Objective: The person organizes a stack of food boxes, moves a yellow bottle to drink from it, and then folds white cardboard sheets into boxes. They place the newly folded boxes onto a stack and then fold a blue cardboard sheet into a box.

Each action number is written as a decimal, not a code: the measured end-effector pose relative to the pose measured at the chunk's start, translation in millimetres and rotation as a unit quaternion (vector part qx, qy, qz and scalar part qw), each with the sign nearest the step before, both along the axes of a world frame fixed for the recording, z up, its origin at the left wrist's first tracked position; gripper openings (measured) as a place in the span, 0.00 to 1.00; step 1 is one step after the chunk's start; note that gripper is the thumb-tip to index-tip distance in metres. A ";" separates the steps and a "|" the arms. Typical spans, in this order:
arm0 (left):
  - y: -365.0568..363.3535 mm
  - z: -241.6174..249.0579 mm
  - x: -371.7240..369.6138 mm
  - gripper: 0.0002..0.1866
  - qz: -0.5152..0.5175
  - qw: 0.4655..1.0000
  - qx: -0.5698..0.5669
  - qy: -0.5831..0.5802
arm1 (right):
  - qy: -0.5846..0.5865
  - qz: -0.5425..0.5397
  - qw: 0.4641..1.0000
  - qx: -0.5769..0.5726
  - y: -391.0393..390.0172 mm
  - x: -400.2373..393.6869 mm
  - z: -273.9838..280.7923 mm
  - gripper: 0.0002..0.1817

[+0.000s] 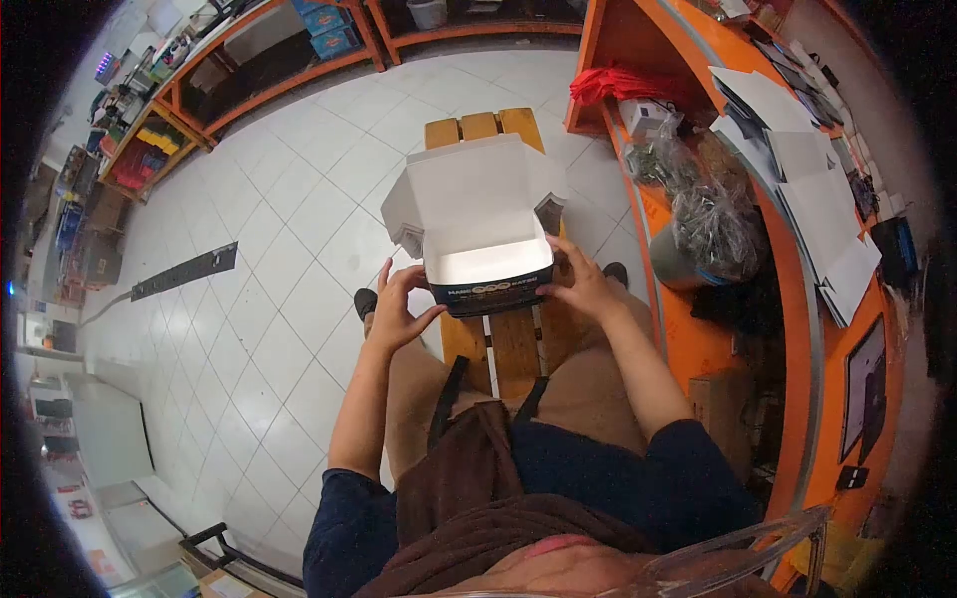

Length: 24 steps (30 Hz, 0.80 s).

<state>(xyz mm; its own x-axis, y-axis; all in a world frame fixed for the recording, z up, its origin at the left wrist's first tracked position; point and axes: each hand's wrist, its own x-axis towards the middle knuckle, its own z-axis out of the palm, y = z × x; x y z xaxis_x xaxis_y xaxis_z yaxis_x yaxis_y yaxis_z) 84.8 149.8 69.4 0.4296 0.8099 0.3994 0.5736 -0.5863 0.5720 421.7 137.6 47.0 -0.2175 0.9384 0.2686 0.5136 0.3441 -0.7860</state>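
A cardboard box (487,265) with a white inside and a dark printed front stands on a slatted wooden bench (514,351). Its lid is raised and leans back, with side flaps spread out, and nothing shows inside. My left hand (402,304) is at the box's left front corner, fingers apart, the thumb near the front panel. At the right front corner my right hand (579,282) grips the wall, thumb on the dark front and fingers behind the side.
An orange counter (688,339) runs along the right, with white sheets (805,174) on top and a bin (678,257) holding clear plastic below. Orange shelving (379,35) stands at the back. A black strip (184,273) lies on the tiled floor at left.
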 end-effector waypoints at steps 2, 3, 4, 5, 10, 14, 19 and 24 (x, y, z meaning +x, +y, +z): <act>2.3 -2.8 -2.7 0.40 -0.003 1.000 -0.004 0.019 | 0.003 0.014 1.000 -0.013 2.3 0.8 0.3 0.42; 3.0 -4.1 -3.5 0.40 -0.004 1.000 -0.005 0.029 | -0.006 0.019 1.000 -0.021 2.4 1.3 2.8 0.41; 3.4 -5.5 -4.2 0.41 0.003 0.999 -0.019 0.029 | -0.014 0.024 0.999 -0.030 2.5 1.1 5.5 0.40; 3.1 -3.2 -3.6 0.41 0.010 0.999 -0.032 0.030 | -0.022 0.034 0.999 -0.007 3.3 1.1 6.7 0.39; 0.7 4.6 0.3 0.39 0.024 0.998 -0.052 0.016 | -0.038 0.067 0.996 0.046 6.6 1.5 7.7 0.35; 0.3 10.7 -0.5 0.34 0.028 0.999 -0.017 0.032 | -0.040 0.056 0.995 0.068 6.6 1.4 0.3 0.32; 0.9 8.1 -2.6 0.28 0.025 0.998 -0.019 0.059 | -0.031 0.079 0.993 0.078 8.6 4.1 -6.9 0.23; -3.5 15.7 0.8 0.18 0.025 0.997 -0.009 0.077 | -0.035 0.093 0.991 0.093 6.9 7.1 3.6 0.16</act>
